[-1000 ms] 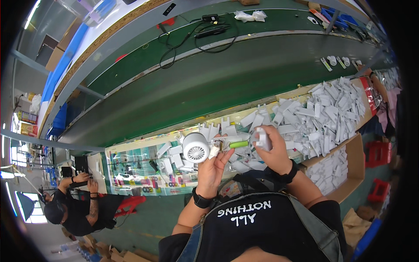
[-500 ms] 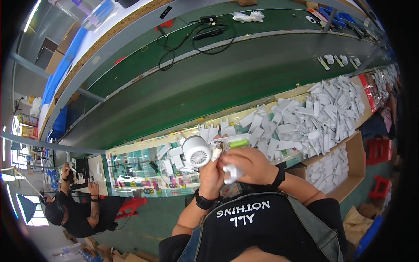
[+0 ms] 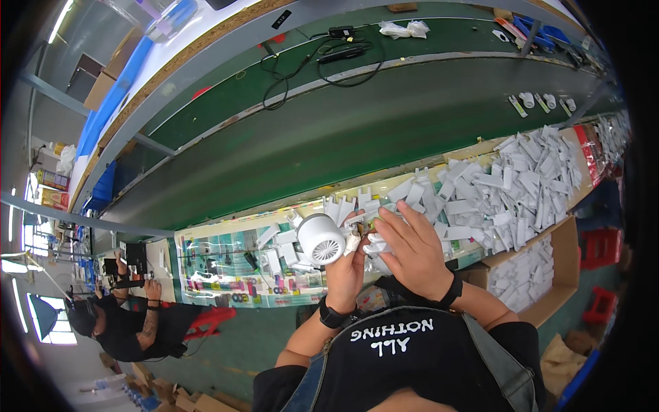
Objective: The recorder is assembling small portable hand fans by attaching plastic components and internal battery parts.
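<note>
A white handheld fan with a round, slotted head is in my left hand, whose fingers are closed around its neck and handle. Small parts show at the neck, too fine to make out. My right hand lies over the handle with its fingers stretched out flat, hiding most of it. A white plastic piece shows between the two hands, beside the right thumb; whether it is seated on the handle I cannot tell. Loose white plastic parts lie on the table just left of the fan.
A large heap of white plastic casings covers the table to the right. Below it stands a cardboard box of white parts. Beyond runs a green conveyor belt with several fan units on it. Another person works at far left.
My right hand has moved up from below the handle, and its curled fingers are now stretched over it. The white piece went with it; the green battery is now mostly covered.
</note>
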Demonstrator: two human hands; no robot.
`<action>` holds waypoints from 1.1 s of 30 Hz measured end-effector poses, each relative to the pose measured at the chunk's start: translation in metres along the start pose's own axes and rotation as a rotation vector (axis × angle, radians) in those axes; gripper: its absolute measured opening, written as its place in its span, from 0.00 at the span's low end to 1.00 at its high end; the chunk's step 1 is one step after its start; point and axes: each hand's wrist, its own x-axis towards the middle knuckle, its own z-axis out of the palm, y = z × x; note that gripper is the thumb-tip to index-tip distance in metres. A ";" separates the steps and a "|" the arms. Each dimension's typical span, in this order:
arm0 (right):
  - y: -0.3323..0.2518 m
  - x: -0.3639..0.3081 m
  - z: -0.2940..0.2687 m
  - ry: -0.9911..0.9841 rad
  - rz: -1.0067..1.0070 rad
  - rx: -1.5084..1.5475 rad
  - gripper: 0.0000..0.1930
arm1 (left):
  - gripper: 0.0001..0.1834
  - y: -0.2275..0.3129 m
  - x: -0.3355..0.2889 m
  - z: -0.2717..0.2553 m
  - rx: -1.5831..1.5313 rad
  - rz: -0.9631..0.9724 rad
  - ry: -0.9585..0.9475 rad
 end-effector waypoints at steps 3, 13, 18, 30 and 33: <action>-0.005 0.009 0.002 -0.028 0.001 0.004 0.28 | 0.25 0.002 -0.004 0.004 0.023 0.004 0.007; -0.008 0.013 0.007 -0.058 0.025 0.087 0.29 | 0.27 0.002 -0.009 0.000 0.163 0.029 -0.010; -0.011 0.014 0.009 -0.038 -0.003 0.107 0.31 | 0.26 -0.003 -0.008 -0.003 0.292 0.067 0.001; -0.009 0.016 0.012 -0.012 0.014 -0.018 0.30 | 0.23 -0.005 -0.006 -0.007 0.585 0.213 0.053; 0.010 0.017 -0.003 0.094 0.047 -0.028 0.28 | 0.22 0.010 -0.002 -0.006 0.220 0.291 0.052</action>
